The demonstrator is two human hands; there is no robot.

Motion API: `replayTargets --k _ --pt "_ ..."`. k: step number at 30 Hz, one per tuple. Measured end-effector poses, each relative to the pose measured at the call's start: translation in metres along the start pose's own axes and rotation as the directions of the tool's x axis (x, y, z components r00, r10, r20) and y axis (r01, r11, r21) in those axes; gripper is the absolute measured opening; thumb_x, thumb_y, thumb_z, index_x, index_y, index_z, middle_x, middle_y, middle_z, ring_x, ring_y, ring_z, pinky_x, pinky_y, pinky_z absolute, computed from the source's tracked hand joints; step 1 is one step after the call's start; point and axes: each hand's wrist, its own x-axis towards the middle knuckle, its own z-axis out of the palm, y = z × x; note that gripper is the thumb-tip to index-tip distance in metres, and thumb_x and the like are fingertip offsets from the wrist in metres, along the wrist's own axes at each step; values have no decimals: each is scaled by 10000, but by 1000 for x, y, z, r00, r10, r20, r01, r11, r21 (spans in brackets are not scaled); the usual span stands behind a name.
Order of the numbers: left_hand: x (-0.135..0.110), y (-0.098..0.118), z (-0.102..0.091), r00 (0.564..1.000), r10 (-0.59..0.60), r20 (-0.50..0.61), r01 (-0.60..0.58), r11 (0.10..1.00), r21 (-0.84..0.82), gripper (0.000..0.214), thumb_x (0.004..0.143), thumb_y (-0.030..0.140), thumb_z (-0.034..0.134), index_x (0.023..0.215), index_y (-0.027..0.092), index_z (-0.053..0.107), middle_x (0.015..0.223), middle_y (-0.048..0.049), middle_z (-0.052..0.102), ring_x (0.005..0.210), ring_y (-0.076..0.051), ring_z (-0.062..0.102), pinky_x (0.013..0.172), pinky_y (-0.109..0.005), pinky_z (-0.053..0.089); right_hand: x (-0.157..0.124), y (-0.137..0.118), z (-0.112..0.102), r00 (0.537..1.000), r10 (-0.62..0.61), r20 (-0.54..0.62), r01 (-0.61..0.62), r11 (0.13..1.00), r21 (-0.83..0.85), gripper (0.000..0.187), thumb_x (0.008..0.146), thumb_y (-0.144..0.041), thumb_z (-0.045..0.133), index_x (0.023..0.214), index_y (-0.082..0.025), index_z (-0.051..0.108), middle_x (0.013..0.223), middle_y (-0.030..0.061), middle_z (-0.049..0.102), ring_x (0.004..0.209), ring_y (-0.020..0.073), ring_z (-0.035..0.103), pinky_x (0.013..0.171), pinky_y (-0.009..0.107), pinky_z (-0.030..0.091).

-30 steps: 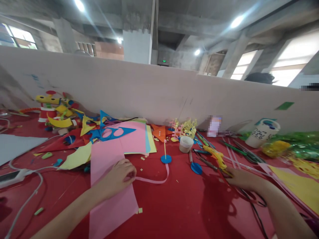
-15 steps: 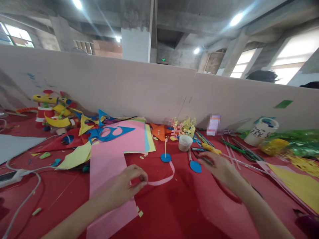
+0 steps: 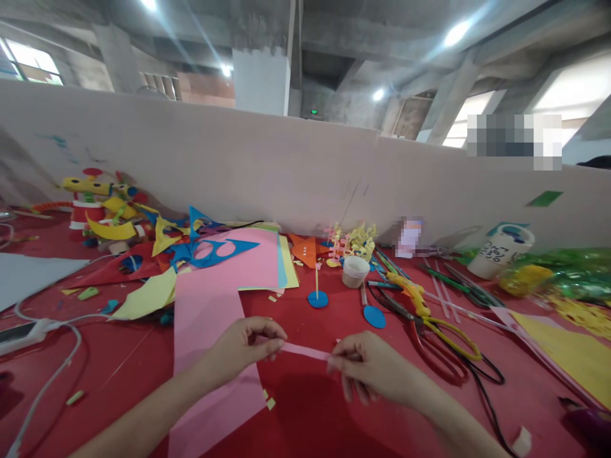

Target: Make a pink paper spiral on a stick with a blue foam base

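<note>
A narrow pink strip [image 3: 306, 350] is stretched between my two hands above the red table. My left hand [image 3: 258, 340] pinches its left end, partly over a long pink sheet [image 3: 210, 318]. At the strip's other end, my right hand [image 3: 365, 366] holds it between thumb and forefinger. Just beyond the strip stands a thin stick [image 3: 316, 280] upright on a blue disc [image 3: 317, 299]. Another blue disc [image 3: 375, 317] lies to the right, near the scissors [image 3: 410, 318] with red handles.
A yellow glue gun [image 3: 413, 292] with a black cord lies right of a small white cup [image 3: 356, 272]. Blue cut-out scraps [image 3: 243, 245] and coloured sheets fill the back left. Green plastic wrap [image 3: 573, 267] and a white container [image 3: 499, 251] stand at the right. A white partition [image 3: 310, 165] borders the table.
My right hand has moved left and toward me, away from the scissors, and taken the strip's free end. The strip, curved before, is now pulled straight.
</note>
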Motion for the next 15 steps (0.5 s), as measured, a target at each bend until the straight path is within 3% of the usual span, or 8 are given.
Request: replayTargets --k 2,4,7,9,11,13,14,15 --pt "2 -3 -3 1000 4 -20 -5 1000 -30 131 715 289 620 774 172 633 625 18 606 589 -105 554 596 -225 457 -3 -4 -9 995 24 97 -33 995 93 295 787 -421 533 747 -135 591 501 -2 616 304 43 441 333 132 319" --pt "4 -8 -5 999 22 -36 -22 1000 -22 155 720 308 624 788 169 633 650 7 613 611 -114 565 609 -236 468 -11 -12 -17 950 44 309 -95 984 153 352 802 -468 509 812 -131 613 535 15 638 346 57 509 357 129 357" --pt "7 -16 -9 995 58 -76 -58 998 11 187 736 325 607 837 168 626 682 -4 615 628 -123 571 622 -250 480 -30 -27 -32 763 72 642 -165 982 86 435 770 -524 539 897 -123 648 638 61 673 493 116 620 411 159 422" --pt "9 -20 -13 990 75 -116 -67 996 66 205 748 334 588 875 176 615 713 -10 620 639 -128 576 624 -254 485 -41 -30 -43 712 122 692 -152 988 -17 465 735 -557 560 871 -128 675 688 78 685 582 156 653 440 184 448" --pt "10 -21 -15 984 88 -155 -61 983 173 202 755 333 569 888 188 613 763 -19 635 668 -138 588 621 -252 485 -45 -26 -52 816 189 547 -109 978 -176 456 747 -567 536 835 -148 691 740 81 697 674 186 667 526 223 491" --pt "9 -17 -13 979 120 -167 -66 952 298 174 760 318 552 862 196 623 792 -23 653 704 -151 598 629 -247 479 -41 -17 -56 977 126 174 -53 927 -373 419 770 -543 521 819 -166 696 826 92 703 790 223 658 677 290 510" --pt "9 -13 -10 977 144 -157 -82 934 348 158 761 305 545 843 199 630 796 -22 661 721 -154 601 641 -245 476 -36 -12 -56 999 14 -43 -32 891 -453 400 774 -527 524 846 -172 694 899 103 697 863 246 641 761 331 495" --pt "8 -9 -5 978 165 -128 -104 917 386 143 764 291 539 814 198 636 785 -18 667 723 -154 602 650 -243 471 -30 -8 -55 977 -98 -187 -5 875 -484 387 779 -503 533 948 -185 674 1021 108 669 966 262 605 854 365 456"
